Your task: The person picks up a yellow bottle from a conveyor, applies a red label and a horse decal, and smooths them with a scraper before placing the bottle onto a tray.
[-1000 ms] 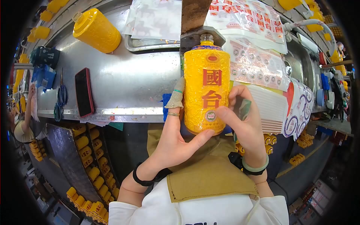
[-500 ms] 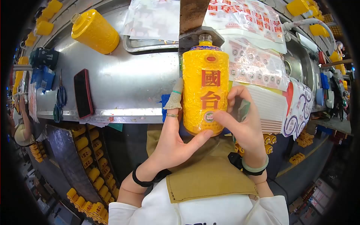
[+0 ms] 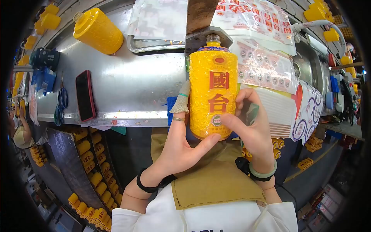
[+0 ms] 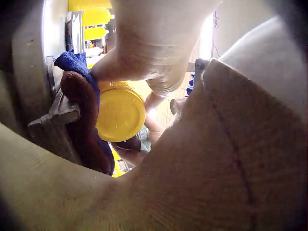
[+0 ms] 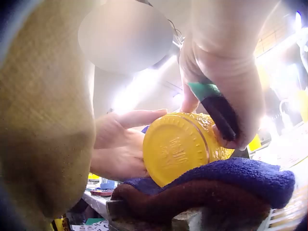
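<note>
A yellow embossed bottle (image 3: 213, 77) with large red characters lies face up, its clear neck at a metal bracket (image 3: 226, 38). My left hand (image 3: 181, 149) holds its left side, the thumb across the lower front; a knitted finger cover (image 3: 180, 102) sits on one finger. On the other side, my right hand (image 3: 253, 127) grips the bottle, its thumb at the edge of a small round label (image 3: 216, 120) below the characters. Green and black tape (image 5: 219, 108) wraps a right finger. Under the bottle is a blue cloth (image 5: 236, 168) over a padded rest.
Another yellow bottle (image 3: 99, 31) stands on the metal bench at left, with a phone (image 3: 85, 96) and blue-handled scissors (image 3: 62, 102) nearer. Sheets of round labels (image 3: 262, 67) and red characters (image 3: 270, 19) lie at right. Racks of yellow bottles (image 3: 89, 162) stand below the bench.
My right thumb has shifted slightly down and left, closer over the round label. The bottle and my left hand hold nearly the same place.
</note>
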{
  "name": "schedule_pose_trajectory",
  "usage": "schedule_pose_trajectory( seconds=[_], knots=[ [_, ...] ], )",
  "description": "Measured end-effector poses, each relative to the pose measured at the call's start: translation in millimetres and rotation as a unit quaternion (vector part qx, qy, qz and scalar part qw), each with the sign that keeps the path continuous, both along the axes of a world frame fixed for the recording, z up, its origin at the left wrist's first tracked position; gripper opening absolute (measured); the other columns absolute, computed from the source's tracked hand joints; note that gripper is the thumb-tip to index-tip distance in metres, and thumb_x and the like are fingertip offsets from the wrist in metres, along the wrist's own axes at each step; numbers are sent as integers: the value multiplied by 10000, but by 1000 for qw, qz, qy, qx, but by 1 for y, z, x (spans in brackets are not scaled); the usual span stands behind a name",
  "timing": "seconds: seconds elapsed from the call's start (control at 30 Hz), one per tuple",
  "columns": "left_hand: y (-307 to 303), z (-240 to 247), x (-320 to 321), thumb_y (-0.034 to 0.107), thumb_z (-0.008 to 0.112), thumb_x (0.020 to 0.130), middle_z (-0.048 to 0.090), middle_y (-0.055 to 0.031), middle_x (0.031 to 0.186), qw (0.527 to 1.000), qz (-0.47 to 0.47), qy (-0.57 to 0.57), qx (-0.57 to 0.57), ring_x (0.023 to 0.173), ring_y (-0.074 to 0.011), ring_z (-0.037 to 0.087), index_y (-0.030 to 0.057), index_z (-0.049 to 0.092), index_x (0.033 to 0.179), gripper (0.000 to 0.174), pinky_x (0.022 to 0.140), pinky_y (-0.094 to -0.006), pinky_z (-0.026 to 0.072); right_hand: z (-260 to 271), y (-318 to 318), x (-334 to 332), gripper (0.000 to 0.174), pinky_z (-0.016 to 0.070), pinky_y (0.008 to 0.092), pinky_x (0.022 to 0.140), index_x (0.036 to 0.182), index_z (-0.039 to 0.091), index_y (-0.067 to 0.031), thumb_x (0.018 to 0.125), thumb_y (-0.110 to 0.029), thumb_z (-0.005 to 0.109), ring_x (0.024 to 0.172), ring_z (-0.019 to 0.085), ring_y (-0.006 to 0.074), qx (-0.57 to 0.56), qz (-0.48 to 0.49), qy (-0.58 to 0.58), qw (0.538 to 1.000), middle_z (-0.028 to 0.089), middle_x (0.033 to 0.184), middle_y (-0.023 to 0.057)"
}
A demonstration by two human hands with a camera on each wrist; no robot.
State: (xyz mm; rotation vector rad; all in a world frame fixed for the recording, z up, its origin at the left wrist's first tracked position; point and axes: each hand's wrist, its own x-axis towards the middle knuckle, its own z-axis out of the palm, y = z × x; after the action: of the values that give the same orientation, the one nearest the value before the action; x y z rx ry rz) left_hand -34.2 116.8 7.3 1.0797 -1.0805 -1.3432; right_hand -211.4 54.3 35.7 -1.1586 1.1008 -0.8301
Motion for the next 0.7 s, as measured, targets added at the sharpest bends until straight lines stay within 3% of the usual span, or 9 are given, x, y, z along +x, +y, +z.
schedule_pose_trajectory(
  seconds=[0.13, 0.2, 0.27, 0.37, 0.47, 0.5, 0.57, 0.6, 0.7],
  knots=[
    [2, -2, 1, 103, 759, 897, 260, -191, 1623, 1000, -3, -9, 4, 1503, -279, 295, -36, 51, 1615, 1017, 1225, -416, 247, 3, 0, 1, 413, 403, 208, 703, 1104, 517, -74, 843, -94, 836, 804, 463, 53, 8, 0, 4, 1000, 511, 920, -34],
    [2, -2, 3, -6, 688, 897, 158, -175, 1673, 999, -31, -30, -5, 1536, -280, 237, 3, -9, 1630, 1012, 1238, -421, 229, 2, 0, 0, 415, 401, 206, 703, 1103, 516, -74, 840, -91, 837, 803, 463, 53, 7, -1, 3, 1000, 509, 920, -37],
    [1, -1, 3, -10, 685, 895, 163, -176, 1671, 999, -30, -26, -5, 1534, -280, 240, 1, -8, 1630, 1010, 1237, -421, 230, 2, 0, -1, 418, 400, 204, 704, 1101, 515, -74, 836, -89, 838, 802, 463, 52, 5, -1, 1, 1000, 507, 919, -39],
    [0, 2, -3, 25, 711, 894, 215, -187, 1643, 1000, -9, -14, -7, 1515, -280, 273, -22, 21, 1621, 1003, 1228, -417, 244, 9, -3, -4, 388, 396, 196, 714, 1138, 519, -62, 864, -59, 793, 836, 465, 47, 7, 20, 24, 999, 511, 940, -32],
    [1, 2, -4, 53, 733, 894, 261, -199, 1615, 1000, 6, -17, -8, 1493, -283, 310, -44, 48, 1611, 997, 1216, -411, 264, 31, -11, -13, 360, 436, 220, 837, 1261, 509, -21, 927, 45, 626, 953, 492, 73, 56, -5, 22, 998, 521, 1119, 26],
    [1, 2, -5, 40, 727, 892, 261, -201, 1613, 1000, 3, -29, -7, 1489, -284, 316, -45, 46, 1610, 993, 1213, -410, 270, 31, -13, -14, 360, 436, 220, 837, 1261, 509, -21, 927, 45, 626, 953, 492, 73, 56, -5, 22, 998, 521, 1119, 26],
    [1, 2, -6, 31, 721, 891, 264, -202, 1609, 999, 6, -29, -15, 1486, -286, 322, -45, 46, 1609, 988, 1211, -410, 276, 30, -17, -14, 381, 454, 249, 904, 1298, 502, -10, 936, 76, 582, 1011, 526, 85, -79, -41, 57, 994, 536, 1152, 25],
    [1, 2, -7, 22, 715, 891, 268, -202, 1605, 999, 9, -29, -23, 1483, -287, 327, -46, 46, 1608, 984, 1209, -410, 281, 28, -20, -14, 380, 456, 306, 1009, 1286, 527, 43, 915, 128, 544, 1115, 583, 150, -151, -54, 62, 985, 597, 1204, 97],
    [0, 4, -8, -41, 643, 900, 209, -201, 1642, 999, 0, -30, -32, 1508, -292, 291, -33, 2, 1619, 963, 1226, -432, 260, 46, -28, -19, 344, 503, 325, 954, 1198, 588, 47, 879, 166, 548, 1035, 623, 156, -271, 51, 148, 950, 639, 1165, 125]
  ],
)
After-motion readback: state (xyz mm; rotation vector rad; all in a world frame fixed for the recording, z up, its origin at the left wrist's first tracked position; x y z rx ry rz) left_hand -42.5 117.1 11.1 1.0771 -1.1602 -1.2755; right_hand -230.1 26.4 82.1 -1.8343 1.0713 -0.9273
